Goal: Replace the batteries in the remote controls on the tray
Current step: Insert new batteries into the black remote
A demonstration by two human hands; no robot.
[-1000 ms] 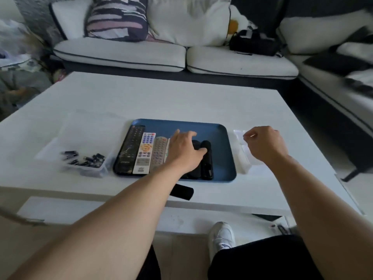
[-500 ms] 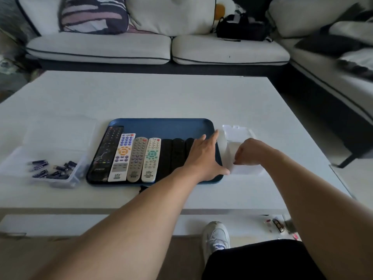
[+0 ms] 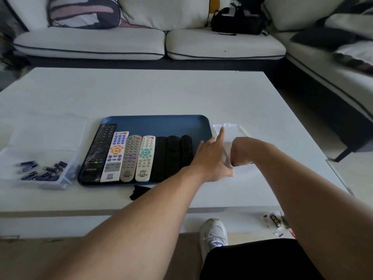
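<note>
**Both hands at the clear box beside the tray**

A blue tray [image 3: 161, 123] sits on the white table [image 3: 141, 93] with seven remote controls lying side by side in it: a long black remote [image 3: 99, 150] at the left, then a white remote [image 3: 115, 156] with blue and orange buttons, a grey remote [image 3: 130, 158], a white remote with teal buttons [image 3: 145, 158], and three plain black remotes [image 3: 173, 154] touching one another at the right.

The left hand [image 3: 212, 158] reaches across the tray's right edge, fingers spread and stretched out flat, the index finger pointing up over a clear plastic box [image 3: 242, 168] just right of the tray. It holds nothing that can be seen. The right hand [image 3: 241, 151] is curled into a loose fist over that same box, right beside the left; whether it grips anything cannot be told.

At the table's left, a clear container [image 3: 66, 174] holds a scatter of dark blue batteries [image 3: 43, 170]. A small black cover piece [image 3: 139, 191] lies on the table just in front of the tray.
</note>
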